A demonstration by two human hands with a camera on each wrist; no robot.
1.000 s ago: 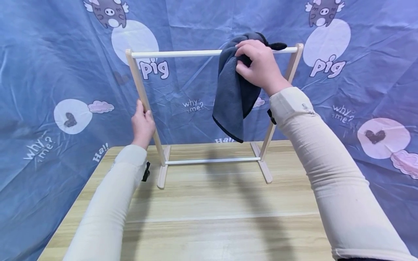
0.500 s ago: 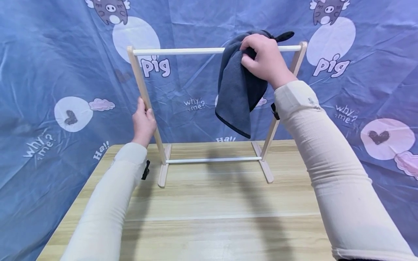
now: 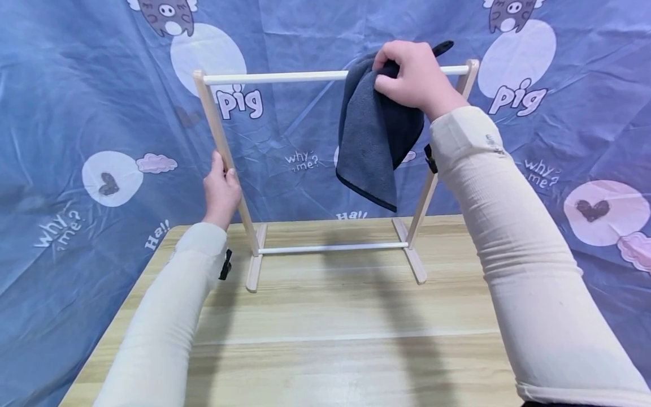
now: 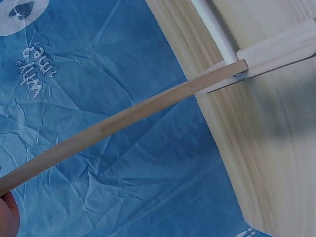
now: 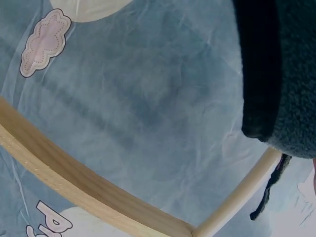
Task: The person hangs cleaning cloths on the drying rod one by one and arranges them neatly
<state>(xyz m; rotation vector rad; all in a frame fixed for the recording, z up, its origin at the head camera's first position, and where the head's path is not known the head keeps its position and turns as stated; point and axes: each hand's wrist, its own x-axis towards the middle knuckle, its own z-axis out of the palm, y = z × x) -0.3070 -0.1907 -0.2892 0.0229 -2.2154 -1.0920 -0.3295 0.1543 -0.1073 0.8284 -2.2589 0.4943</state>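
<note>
A dark grey towel [image 3: 363, 135] with black edging hangs in folds over the right part of the white top bar [image 3: 285, 77] of a wooden drying rack. My right hand [image 3: 414, 76] pinches the towel at the bar, thumb in front. Its black hanging loop [image 3: 443, 48] sticks up behind that hand; in the right wrist view the loop [image 5: 270, 186] dangles by the bar. My left hand [image 3: 222, 189] holds the rack's left post [image 3: 212, 116] around mid-height. Only part of that hand [image 4: 9, 215] shows in the left wrist view, at the post's edge.
The rack's feet [image 3: 416, 265] stand on a wood-grain table [image 3: 325, 316], joined by a white lower bar [image 3: 330, 248]. A blue printed cloth [image 3: 300, 186] hangs close behind the rack and along both sides. The right post [image 3: 426, 198] is partly behind my right sleeve.
My right hand has moved slightly up and right, drawing the towel with it along the bar. The loop has swung upward. My left hand keeps its hold on the post.
</note>
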